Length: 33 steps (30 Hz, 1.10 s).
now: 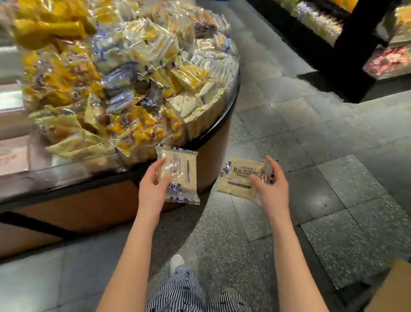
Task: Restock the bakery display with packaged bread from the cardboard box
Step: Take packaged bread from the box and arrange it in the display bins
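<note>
My left hand (153,188) holds a clear packet of sliced bread (182,176) with blue-and-white print, just below the rim of the round bakery display (223,122). My right hand (271,189) holds a second bread packet (238,181) over the floor, a little right of the display. The display is heaped with many wrapped breads and cakes (122,74) in yellow, white and blue wrappers. A corner of the cardboard box (392,309) shows at the lower right.
Grey tiled floor (336,155) stretches to the right. A dark shelving unit (353,44) with coloured goods stands at the back right. My striped trousers and a white shoe (176,262) are below my arms.
</note>
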Motion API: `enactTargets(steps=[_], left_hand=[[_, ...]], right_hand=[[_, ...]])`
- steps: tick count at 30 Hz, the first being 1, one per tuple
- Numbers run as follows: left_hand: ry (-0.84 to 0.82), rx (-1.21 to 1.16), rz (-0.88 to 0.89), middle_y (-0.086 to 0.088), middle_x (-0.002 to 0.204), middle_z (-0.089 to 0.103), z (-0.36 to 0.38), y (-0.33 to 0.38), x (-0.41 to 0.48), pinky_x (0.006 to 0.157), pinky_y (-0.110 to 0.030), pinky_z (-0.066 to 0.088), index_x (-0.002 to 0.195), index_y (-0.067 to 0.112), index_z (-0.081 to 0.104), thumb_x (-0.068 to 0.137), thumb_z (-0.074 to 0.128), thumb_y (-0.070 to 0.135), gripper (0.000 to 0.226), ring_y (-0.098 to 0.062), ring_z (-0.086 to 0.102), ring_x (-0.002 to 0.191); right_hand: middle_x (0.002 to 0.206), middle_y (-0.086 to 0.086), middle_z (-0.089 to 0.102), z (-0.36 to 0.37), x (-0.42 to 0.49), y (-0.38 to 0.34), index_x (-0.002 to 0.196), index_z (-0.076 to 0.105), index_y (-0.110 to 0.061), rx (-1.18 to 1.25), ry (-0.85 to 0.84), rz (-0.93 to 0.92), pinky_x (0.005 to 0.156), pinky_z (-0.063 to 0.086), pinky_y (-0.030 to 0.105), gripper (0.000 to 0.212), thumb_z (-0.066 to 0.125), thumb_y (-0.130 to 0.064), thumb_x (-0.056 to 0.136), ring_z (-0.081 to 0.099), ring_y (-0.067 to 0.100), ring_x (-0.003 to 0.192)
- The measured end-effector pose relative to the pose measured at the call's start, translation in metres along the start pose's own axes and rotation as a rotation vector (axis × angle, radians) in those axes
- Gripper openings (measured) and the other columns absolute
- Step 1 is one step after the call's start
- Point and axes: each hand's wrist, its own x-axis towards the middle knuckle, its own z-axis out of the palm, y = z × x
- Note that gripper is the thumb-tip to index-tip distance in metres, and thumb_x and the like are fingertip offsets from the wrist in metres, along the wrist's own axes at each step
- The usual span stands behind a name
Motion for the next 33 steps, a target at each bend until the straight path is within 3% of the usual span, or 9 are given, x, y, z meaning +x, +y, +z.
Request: enactTargets(steps=[2, 6, 11, 14, 20, 22, 26, 31, 33], left_hand=[[0.052, -0.015, -0.001, 0.007, 0.139, 0.049, -0.031, -0.001, 0.005, 0.096, -0.025, 0.042, 0.137, 0.029, 0.054, 0.099, 0.055, 0.010, 0.043, -0.002, 0.045, 0.123], [0.120, -0.037, 0.006, 0.012, 0.137, 0.043, -0.087, -0.001, 0.024, 0.101, -0.027, 0.035, 0.137, 0.029, 0.053, 0.099, 0.055, 0.012, 0.041, -0.001, 0.032, 0.127], [0.201, -0.037, -0.002, 0.005, 0.146, 0.047, -0.203, -0.016, 0.051, 0.096, -0.021, 0.043, 0.135, 0.031, 0.056, 0.098, 0.056, 0.010, 0.043, -0.010, 0.040, 0.136], [0.286, -0.051, -0.006, 0.001, 0.143, 0.052, -0.280, -0.023, 0.063, 0.101, -0.029, 0.046, 0.128, 0.038, 0.057, 0.098, 0.058, 0.011, 0.041, -0.015, 0.045, 0.134], [0.487, -0.107, -0.004, -0.005, 0.136, 0.058, -0.402, -0.029, 0.072, 0.104, -0.045, 0.048, 0.112, 0.052, 0.057, 0.095, 0.059, 0.008, 0.047, -0.022, 0.056, 0.125], [0.546, -0.119, -0.009, -0.005, 0.135, 0.059, -0.430, -0.036, 0.073, 0.105, -0.045, 0.047, 0.112, 0.052, 0.057, 0.094, 0.059, 0.007, 0.048, -0.021, 0.056, 0.124], [0.618, -0.155, -0.065, 0.014, 0.127, 0.058, -0.467, -0.046, 0.080, 0.108, -0.041, 0.045, 0.125, 0.038, 0.058, 0.095, 0.058, 0.002, 0.047, -0.011, 0.054, 0.123], [0.671, -0.135, -0.050, 0.002, 0.135, 0.058, -0.512, -0.051, 0.109, 0.109, -0.042, 0.044, 0.125, 0.034, 0.057, 0.094, 0.057, 0.001, 0.045, -0.015, 0.055, 0.126], [0.692, -0.133, -0.045, 0.004, 0.140, 0.054, -0.529, -0.045, 0.129, 0.109, -0.033, 0.042, 0.126, 0.036, 0.056, 0.095, 0.057, 0.003, 0.044, -0.010, 0.049, 0.129]], right_hand=[[0.130, -0.008, 0.049, 0.031, -0.002, -0.010, 0.141, 0.049, -0.026, 0.001, -0.066, -0.016, 0.068, 0.045, 0.002, 0.058, 0.066, -0.003, 0.090, 0.053, -0.020, 0.091], [0.134, -0.001, 0.054, 0.089, -0.007, -0.029, 0.139, 0.050, -0.032, -0.012, -0.115, -0.054, 0.086, 0.052, 0.027, 0.058, 0.069, -0.008, 0.089, 0.060, 0.008, 0.108], [0.137, 0.003, 0.054, 0.211, -0.024, -0.050, 0.138, 0.050, -0.033, -0.025, -0.168, -0.078, 0.097, 0.052, 0.038, 0.060, 0.071, -0.012, 0.086, 0.056, 0.017, 0.119], [0.137, 0.002, 0.055, 0.293, -0.044, -0.055, 0.138, 0.049, -0.034, -0.011, -0.224, -0.074, 0.097, 0.053, 0.046, 0.062, 0.074, -0.017, 0.084, 0.058, 0.019, 0.118], [0.139, 0.000, 0.048, 0.425, -0.078, -0.073, 0.142, 0.048, -0.028, -0.047, -0.405, -0.085, 0.077, 0.047, 0.020, 0.059, 0.070, -0.014, 0.089, 0.054, 0.015, 0.114], [0.143, 0.000, 0.047, 0.460, -0.085, -0.081, 0.141, 0.049, -0.028, -0.078, -0.463, -0.126, 0.084, 0.047, 0.023, 0.058, 0.071, -0.016, 0.088, 0.053, 0.017, 0.120], [0.148, 0.000, 0.045, 0.520, -0.094, -0.088, 0.131, 0.053, -0.040, -0.081, -0.556, -0.172, 0.106, 0.044, 0.048, 0.053, 0.073, -0.020, 0.085, 0.047, 0.023, 0.132], [0.149, -0.003, 0.042, 0.595, -0.091, -0.099, 0.139, 0.051, -0.028, -0.103, -0.624, -0.203, 0.104, 0.037, 0.030, 0.057, 0.070, -0.014, 0.088, 0.039, 0.017, 0.137], [0.151, -0.002, 0.039, 0.623, -0.086, -0.107, 0.140, 0.050, -0.027, -0.112, -0.653, -0.209, 0.102, 0.033, 0.026, 0.057, 0.070, -0.013, 0.088, 0.036, 0.015, 0.138]])
